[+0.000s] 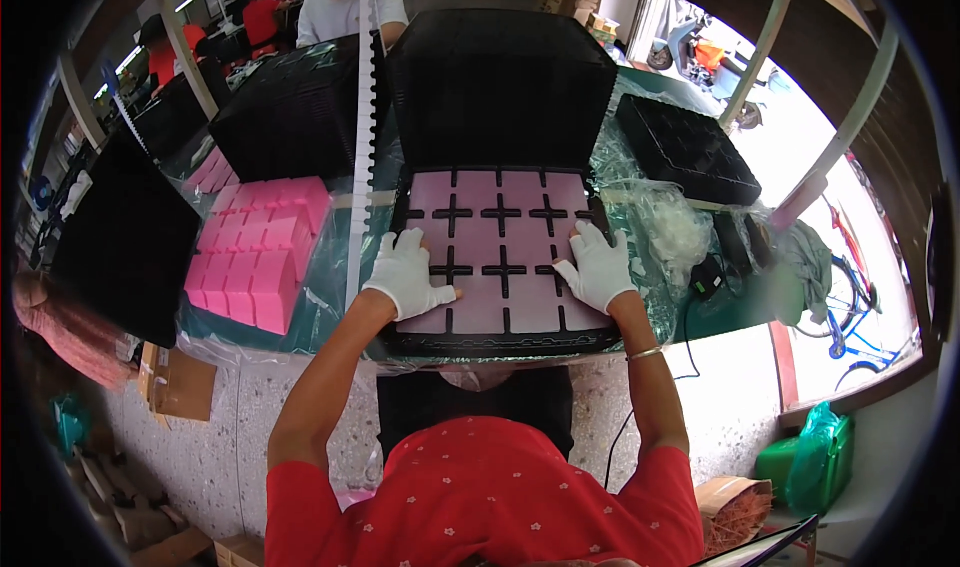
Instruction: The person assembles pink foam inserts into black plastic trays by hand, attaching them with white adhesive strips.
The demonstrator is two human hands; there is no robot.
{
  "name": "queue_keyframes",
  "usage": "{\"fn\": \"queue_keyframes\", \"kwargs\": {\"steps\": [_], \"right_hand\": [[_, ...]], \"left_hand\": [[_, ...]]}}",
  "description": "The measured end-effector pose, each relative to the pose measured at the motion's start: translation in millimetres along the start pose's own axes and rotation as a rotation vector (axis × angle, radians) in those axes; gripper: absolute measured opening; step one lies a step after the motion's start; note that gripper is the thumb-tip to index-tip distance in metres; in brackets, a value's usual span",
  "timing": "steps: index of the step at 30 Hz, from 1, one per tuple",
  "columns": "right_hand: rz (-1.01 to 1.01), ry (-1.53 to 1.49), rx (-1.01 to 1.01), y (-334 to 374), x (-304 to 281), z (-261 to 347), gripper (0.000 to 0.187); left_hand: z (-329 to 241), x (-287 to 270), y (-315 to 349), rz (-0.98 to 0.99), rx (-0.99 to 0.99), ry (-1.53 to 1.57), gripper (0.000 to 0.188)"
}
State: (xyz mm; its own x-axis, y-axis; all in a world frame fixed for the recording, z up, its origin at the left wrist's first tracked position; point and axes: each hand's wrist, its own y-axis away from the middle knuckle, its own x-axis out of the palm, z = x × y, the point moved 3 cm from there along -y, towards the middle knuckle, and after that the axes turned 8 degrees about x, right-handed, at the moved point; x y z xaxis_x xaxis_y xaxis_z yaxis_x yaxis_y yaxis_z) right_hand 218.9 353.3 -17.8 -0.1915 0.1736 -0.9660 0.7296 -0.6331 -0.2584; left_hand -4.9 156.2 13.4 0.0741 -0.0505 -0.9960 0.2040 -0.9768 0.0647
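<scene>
In front of me lies a black tray (pixel 500 343) with a grid of cells and black cross-shaped dividers. A flat pinkish sheet or row of pads (pixel 478 242) shows between the dividers. My left hand (pixel 402 272), in a white glove with bare fingertips, rests spread on the tray's left side. My right hand (pixel 598 267), gloved the same way, lies with fingers apart along the right side. Neither hand grips anything that I can see. Directly behind the tray rises a tall stack of black trays (pixel 500 92).
Pink foam blocks (pixel 245 282) sit at the left, near another black tray stack (pixel 290 117). A white notched strip (pixel 358 237) stands left of the tray. Rightward are clear plastic bags (pixel 668 229), a black tray (pixel 688 147) and a small black device (pixel 706 277). Someone works across the table.
</scene>
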Motion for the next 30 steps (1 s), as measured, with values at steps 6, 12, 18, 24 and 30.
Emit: {"fn": "queue_keyframes", "kwargs": {"steps": [6, 12, 18, 24, 30], "right_hand": [[-0.203, -0.171, -0.014, -42.0, -6.5, -14.8, 0.04], [0.028, -0.06, 0.02, -84.9, 35.4, -17.7, 0.054], [0.056, -0.025, 0.041, -83.8, 27.9, -10.3, 0.059], [0.024, -0.046, 0.035, -84.7, 28.6, -9.8, 0.057], [0.033, -0.015, 0.019, -81.1, 28.1, -12.0, 0.056]], "left_hand": [[13.3, -2.7, -0.7, -0.058, 0.069, 0.065, 0.078], [24.6, -4.4, -48.1, -0.17, 0.106, 0.043, 0.079], [38.6, 7.8, -101.2, -0.05, 0.031, 0.12, 0.084], [42.5, -3.6, -112.7, 0.006, -0.052, 0.051, 0.091], [50.2, 15.4, -99.7, -0.033, -0.002, -0.01, 0.096]]}}
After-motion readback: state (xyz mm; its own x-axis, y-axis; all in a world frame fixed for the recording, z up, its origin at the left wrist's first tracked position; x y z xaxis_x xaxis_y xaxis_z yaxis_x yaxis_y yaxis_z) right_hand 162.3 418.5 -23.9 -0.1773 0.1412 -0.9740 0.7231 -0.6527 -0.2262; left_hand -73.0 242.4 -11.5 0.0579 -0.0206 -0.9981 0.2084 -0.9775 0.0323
